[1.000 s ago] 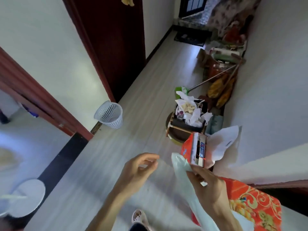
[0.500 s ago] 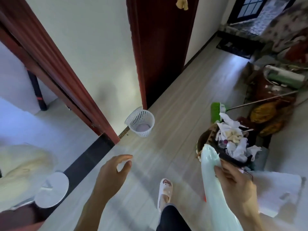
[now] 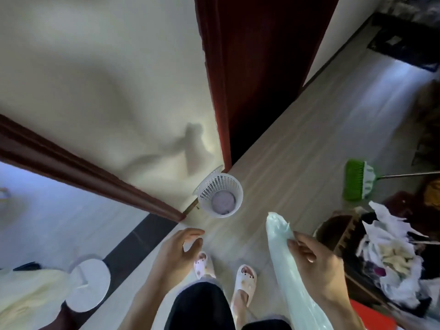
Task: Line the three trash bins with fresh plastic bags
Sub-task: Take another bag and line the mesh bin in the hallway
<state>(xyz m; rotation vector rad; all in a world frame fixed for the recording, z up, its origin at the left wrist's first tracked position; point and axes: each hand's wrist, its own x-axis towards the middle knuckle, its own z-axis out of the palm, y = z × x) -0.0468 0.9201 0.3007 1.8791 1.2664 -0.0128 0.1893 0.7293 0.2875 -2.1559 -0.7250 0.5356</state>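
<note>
The white mesh bin (image 3: 220,196) stood unlined against the wall, by the doorframe. The right hand (image 3: 316,263) pinched a bunched plastic bag (image 3: 283,253) (still unopened); the left hand (image 3: 177,248) hung open, empty. One-handed, the limp film might cling shut.

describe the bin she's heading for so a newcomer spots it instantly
Find the dark red door frame. At its foot, against the cream wall, stands a small white perforated plastic bin. It is the only mesh-sided container, empty and unlined.
</note>
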